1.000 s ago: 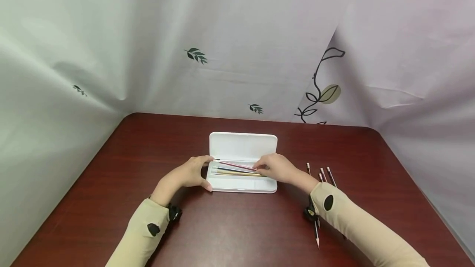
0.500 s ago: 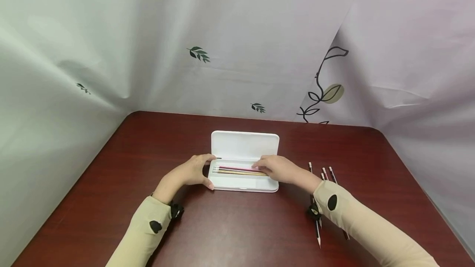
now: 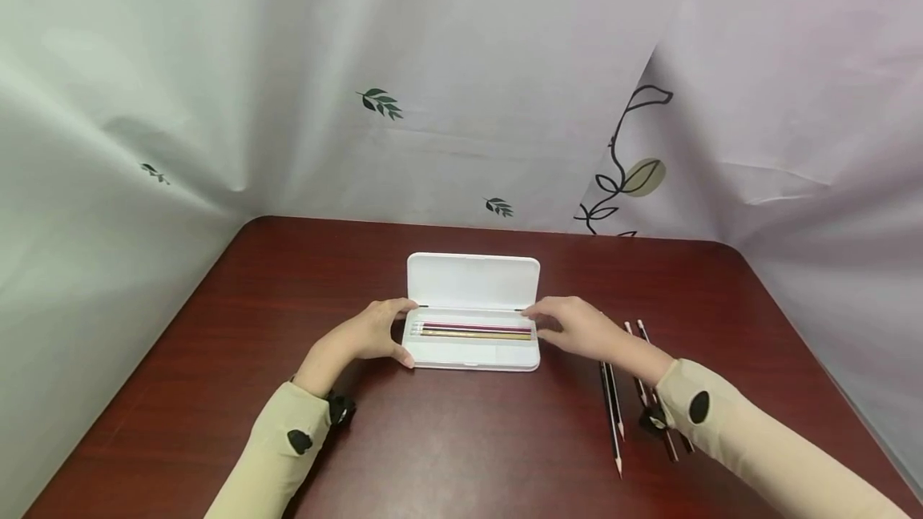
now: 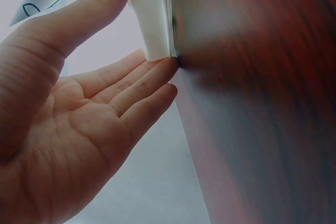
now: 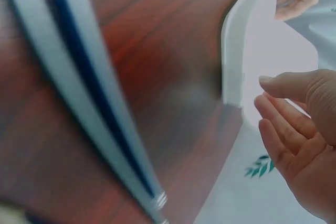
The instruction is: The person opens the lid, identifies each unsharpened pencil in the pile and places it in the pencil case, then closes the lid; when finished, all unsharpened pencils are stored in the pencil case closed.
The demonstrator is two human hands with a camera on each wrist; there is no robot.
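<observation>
A white pencil case (image 3: 472, 356) lies with its lid raised at the middle of the table. Several pencils (image 3: 476, 332) lie lengthwise in its tray, pink, dark and gold. My left hand (image 3: 371, 332) holds the case's left end, thumb at the front corner and fingers toward the hinge side. In the left wrist view the fingers (image 4: 144, 85) touch the white edge. My right hand (image 3: 577, 328) is at the case's right end with thumb and fingers apart and no pencil between them. Whether its fingertips touch the rim cannot be told.
More dark pencils (image 3: 611, 415) lie on the table (image 3: 461, 455) right of the case, partly under my right wrist. Blurred pencils (image 5: 100, 87) fill the left of the right wrist view. A pale curtain with leaf prints (image 3: 461, 102) stands behind the table.
My right hand has let go of a pink pencil, now lying flat beside the others in the tray, and has drawn right to the case's end. The left hand stays put.
</observation>
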